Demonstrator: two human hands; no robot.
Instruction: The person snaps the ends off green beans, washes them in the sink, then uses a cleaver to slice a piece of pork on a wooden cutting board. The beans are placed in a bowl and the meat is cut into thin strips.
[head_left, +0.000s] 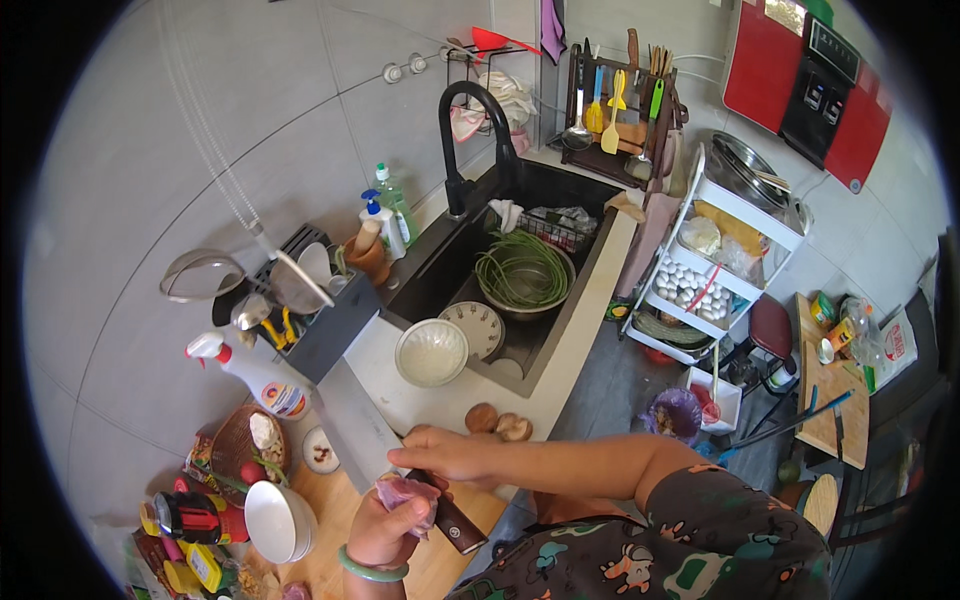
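My left hand (386, 525), with a green bangle at its wrist, grips a piece of raw meat (409, 501) close to the cleaver's handle. My right hand (442, 459) is closed on the cleaver (356, 424) where the blade meets the dark handle; some of its fingers are hidden. The broad blade points up and to the left, over the edge of a wooden cutting board (330, 517). Beside the blade lies a small white dish (321, 450) with dark red bits in it. Brown mushrooms (499, 424) rest on the counter beyond my right hand.
A black sink (420, 281) holds a metal bowl of long green beans (517, 270). A glass bowl (431, 352) stands at its near edge. White bowls (277, 521), a wicker basket (238, 442) and a spray bottle (259, 379) line the left. A white shelf cart (720, 247) stands right.
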